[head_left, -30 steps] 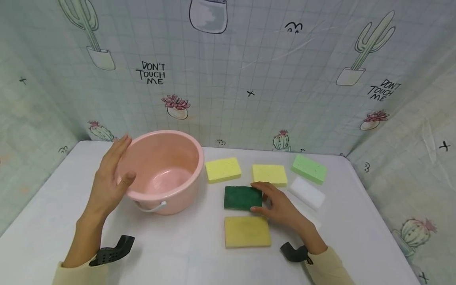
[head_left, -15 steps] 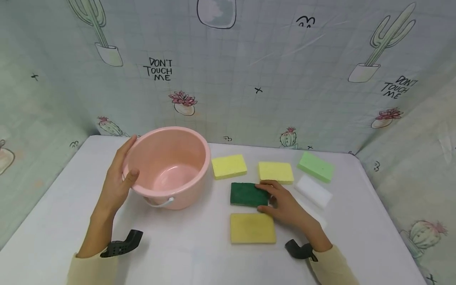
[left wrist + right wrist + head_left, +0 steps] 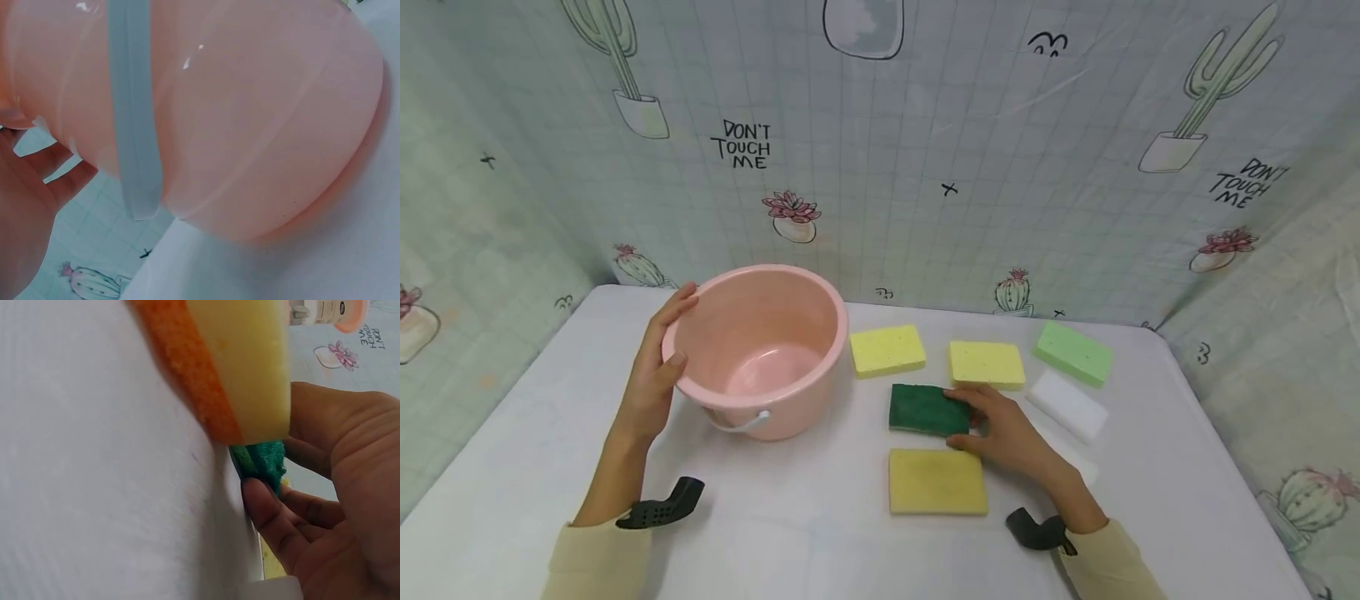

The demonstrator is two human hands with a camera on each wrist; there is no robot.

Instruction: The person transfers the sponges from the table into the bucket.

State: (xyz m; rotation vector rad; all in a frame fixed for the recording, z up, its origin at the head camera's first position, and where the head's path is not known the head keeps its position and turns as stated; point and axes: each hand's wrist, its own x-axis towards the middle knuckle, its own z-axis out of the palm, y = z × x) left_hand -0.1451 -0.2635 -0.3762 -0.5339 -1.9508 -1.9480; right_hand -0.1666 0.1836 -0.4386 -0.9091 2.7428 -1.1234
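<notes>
A pink bucket with a pale handle stands on the left of the table. My left hand holds it by the left rim, thumb lying over the rim's near side and fingers along the far side. In the left wrist view the fingers reach behind the bucket wall. My right hand pinches a dark green scouring sponge by its right edge, between thumb and fingers. In front of that lies a yellow sponge; its orange layer shows against the table in the right wrist view.
Two light yellow sponges lie behind the green one. Farther right are a light green sponge and a white block, with another white piece partly hidden by my right hand. A printed curtain hangs behind the table.
My left hand has closed in on the bucket's rim, where it stood more open before. My right fingers stay at the green sponge. The whole head view has shifted slightly.
</notes>
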